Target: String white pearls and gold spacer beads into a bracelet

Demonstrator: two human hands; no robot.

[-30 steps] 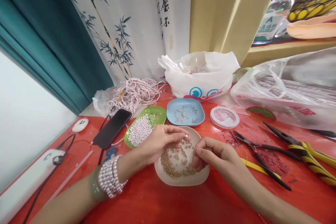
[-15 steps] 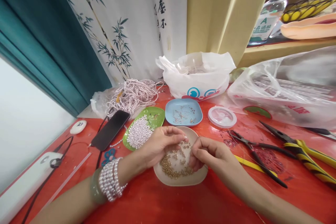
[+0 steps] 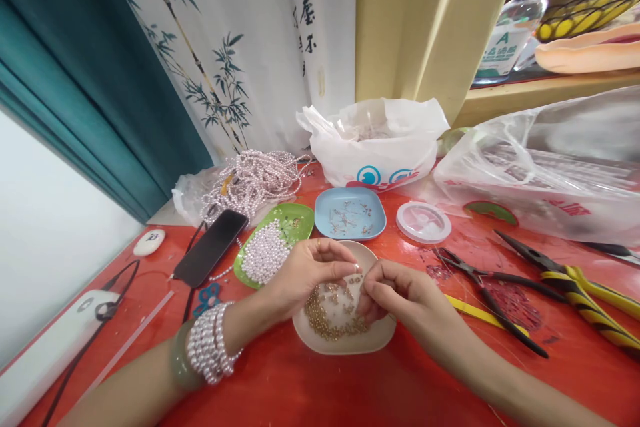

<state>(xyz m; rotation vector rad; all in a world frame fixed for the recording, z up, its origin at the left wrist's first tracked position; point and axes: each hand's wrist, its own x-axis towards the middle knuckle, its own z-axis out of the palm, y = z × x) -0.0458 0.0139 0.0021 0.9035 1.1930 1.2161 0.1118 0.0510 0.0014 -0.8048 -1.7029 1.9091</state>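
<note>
My left hand (image 3: pixel 313 273) is closed in a pinch over the far side of a cream plate (image 3: pixel 345 347). A small shiny pale bead (image 3: pixel 357 268) shows at its fingertips. Pearl strands (image 3: pixel 213 343) and a green bangle (image 3: pixel 183 357) circle that wrist. Just to the right, the thumb and forefinger of my right hand (image 3: pixel 393 293) are pressed together; whatever they hold is too small to make out. Little gold beads (image 3: pixel 325 327) lie on the plate below both hands. Loose pearl beads (image 3: pixel 265 253) fill much of a green dish (image 3: pixel 305 217) beyond my left hand.
A blue dish (image 3: pixel 350 193) with fine metal pieces stands behind the plate. Pliers (image 3: pixel 530 257), darker pliers (image 3: pixel 493 300) and a round lid (image 3: pixel 423 223) lie to the right. Leftward are a phone (image 3: pixel 213 247) and pearl strings (image 3: pixel 255 180). Plastic bags (image 3: pixel 380 153) line the back.
My two hands have come slightly closer together, the right fingertips shifting a little left toward the left fingertips. The dishes and tools stay where they were.
</note>
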